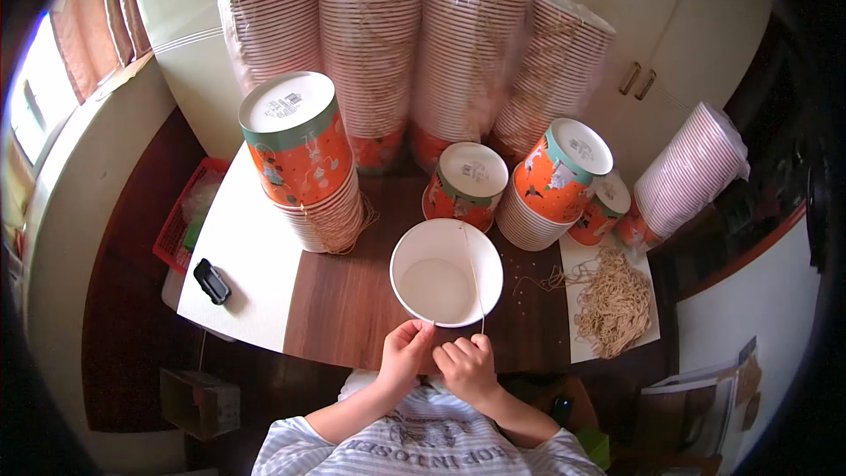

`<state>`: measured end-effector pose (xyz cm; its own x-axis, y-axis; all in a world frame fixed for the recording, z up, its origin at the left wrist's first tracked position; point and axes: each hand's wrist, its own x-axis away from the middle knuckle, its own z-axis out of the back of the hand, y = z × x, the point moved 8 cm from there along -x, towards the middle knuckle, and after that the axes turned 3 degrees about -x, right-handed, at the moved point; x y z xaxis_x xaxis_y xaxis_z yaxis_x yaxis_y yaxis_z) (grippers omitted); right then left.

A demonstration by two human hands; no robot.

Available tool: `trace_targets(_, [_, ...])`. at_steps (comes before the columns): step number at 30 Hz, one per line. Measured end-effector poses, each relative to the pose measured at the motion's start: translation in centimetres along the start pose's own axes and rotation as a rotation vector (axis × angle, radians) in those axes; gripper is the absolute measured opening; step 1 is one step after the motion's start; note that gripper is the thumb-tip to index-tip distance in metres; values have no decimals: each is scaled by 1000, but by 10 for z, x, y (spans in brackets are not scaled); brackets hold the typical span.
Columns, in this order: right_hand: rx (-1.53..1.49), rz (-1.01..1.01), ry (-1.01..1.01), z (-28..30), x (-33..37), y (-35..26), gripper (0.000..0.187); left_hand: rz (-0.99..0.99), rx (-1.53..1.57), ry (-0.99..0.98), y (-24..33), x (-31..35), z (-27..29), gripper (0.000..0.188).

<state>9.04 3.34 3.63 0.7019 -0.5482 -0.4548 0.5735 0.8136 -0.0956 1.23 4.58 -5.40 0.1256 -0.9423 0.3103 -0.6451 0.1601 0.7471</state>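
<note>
1. Both hands meet at the near edge of the desk (352, 317), forearms coming up from the lower edge of the view and angling inward toward each other.
2. Left hand (405, 354) is curled, its fingertips pinching the near rim of the white round paper bowl (447, 271).
3. Right hand (467, 366) sits just beside the left, knuckles up, fingers closed on the lower end of a thin tan string (473, 273).
4. That string runs from the right hand straight up across the open mouth of the bowl to its far rim.
5. The bowl stands upright on the dark wooden part of the desk, close to the near edge, its white inside showing.
6. Just beyond it stands an upside-down orange paper bowl with a white base (465, 181); to the right, a leaning stack of the same orange bowls (553, 183).
7. To the left rises a taller stack of orange bowls (304, 159), bases up.
8. A loose heap of tan strings (614, 300) lies on a white sheet at the right of the desk.
9. Along the back, tall plastic-wrapped columns of stacked bowls (414, 44) lean against the wall.
10. A small black device (211, 281) lies on the white left part of the desk.
</note>
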Motion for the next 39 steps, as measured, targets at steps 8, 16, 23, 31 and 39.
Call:
trace_targets(8, [5,5,27,-1,-8,2,13,-649,-771,153,31,-4,-4,6])
trace_targets(16, [-5,21,26,-5,-12,6,11,-475,-530,209,19,-20,8,11])
trace_targets(23, [22,6,42,-5,-15,20,9,-703,-895,207,55,-18,-14,15])
trace_targets(31, [109,-82,159,31,-26,56,34,-672,-831,172,73,-21,5,18])
trace_targets(39, [-256,41,190,67,-48,58,12,-947,-1240,-92,156,6,-16,38])
